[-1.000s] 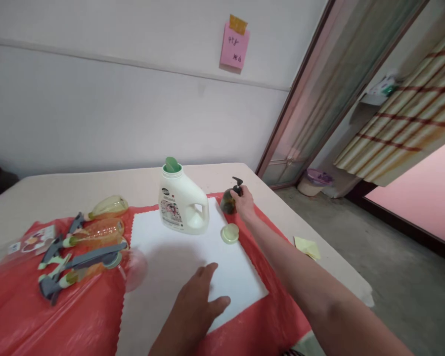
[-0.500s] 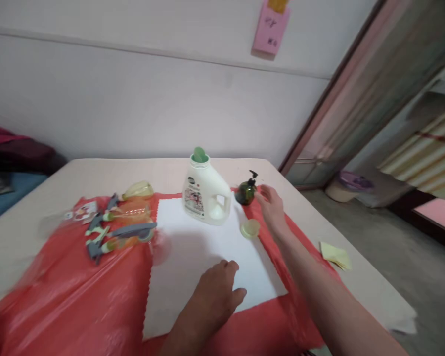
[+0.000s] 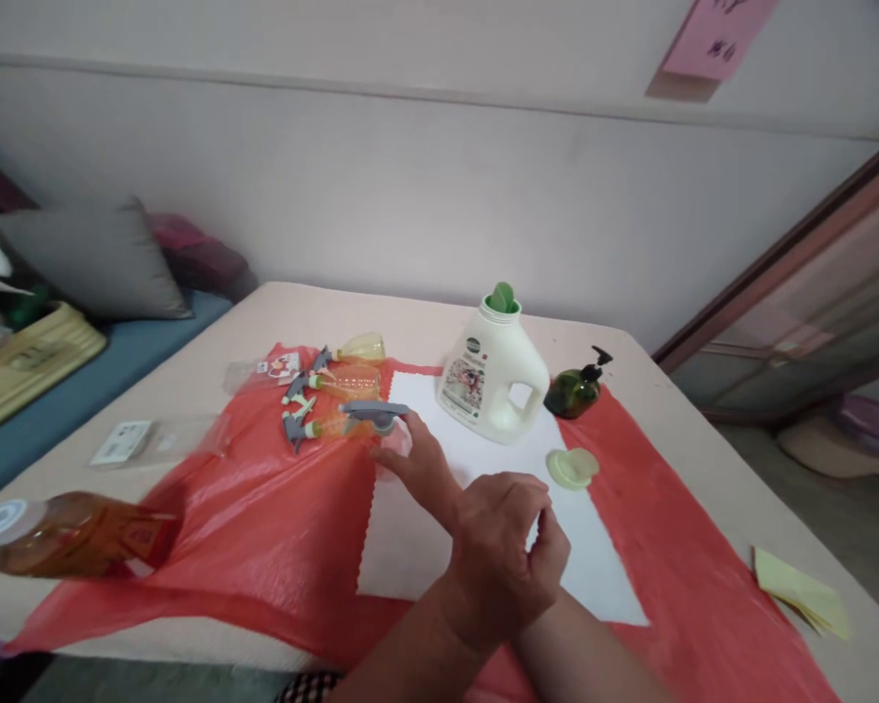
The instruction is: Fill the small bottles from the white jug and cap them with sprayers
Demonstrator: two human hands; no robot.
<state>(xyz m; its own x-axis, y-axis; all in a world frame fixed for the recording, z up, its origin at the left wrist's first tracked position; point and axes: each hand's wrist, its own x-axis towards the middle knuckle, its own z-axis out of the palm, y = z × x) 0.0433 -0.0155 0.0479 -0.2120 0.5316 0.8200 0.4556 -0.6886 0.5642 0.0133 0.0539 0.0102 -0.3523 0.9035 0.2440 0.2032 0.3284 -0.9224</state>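
Spray bottles [image 3: 337, 395] lie on the red sheet [image 3: 264, 517], just beyond the left hand [image 3: 421, 469], whose extended fingers apparently touch the nearest grey trigger, grasping nothing. Right hand [image 3: 502, 557] hovers in front, fingers curled loosely, empty.

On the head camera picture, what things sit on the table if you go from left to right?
Brown bottle → small clear packet → spray bottles → white jug → green pump bottle → yellow notes.
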